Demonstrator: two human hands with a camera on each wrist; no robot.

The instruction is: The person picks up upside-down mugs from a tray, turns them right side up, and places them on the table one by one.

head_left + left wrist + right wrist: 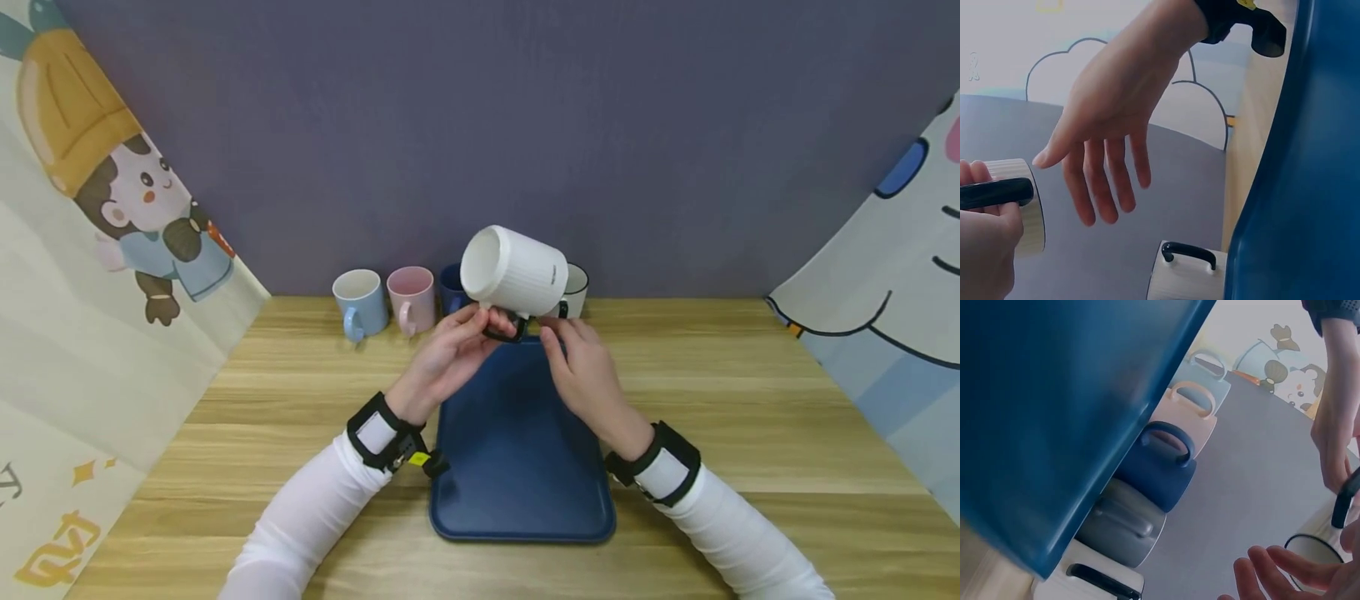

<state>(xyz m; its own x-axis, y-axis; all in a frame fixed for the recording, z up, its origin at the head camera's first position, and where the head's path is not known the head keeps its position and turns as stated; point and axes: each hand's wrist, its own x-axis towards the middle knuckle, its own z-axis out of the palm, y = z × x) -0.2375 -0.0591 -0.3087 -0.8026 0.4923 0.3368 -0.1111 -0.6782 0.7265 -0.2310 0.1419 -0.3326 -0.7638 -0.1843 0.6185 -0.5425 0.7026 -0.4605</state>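
My left hand grips the black handle of a white ribbed mug. The mug is raised above the far end of a dark blue tray, tipped on its side with its mouth toward the left. Close by the mug's base is my right hand. In the left wrist view this right hand has its fingers extended and stands apart from the mug. The right wrist view catches part of the mug's round end behind the right fingers.
Along the back wall stand a light blue mug, a pink mug, a dark blue mug, a grey mug and another white mug with a black handle. Wooden tabletop surrounds the tray.
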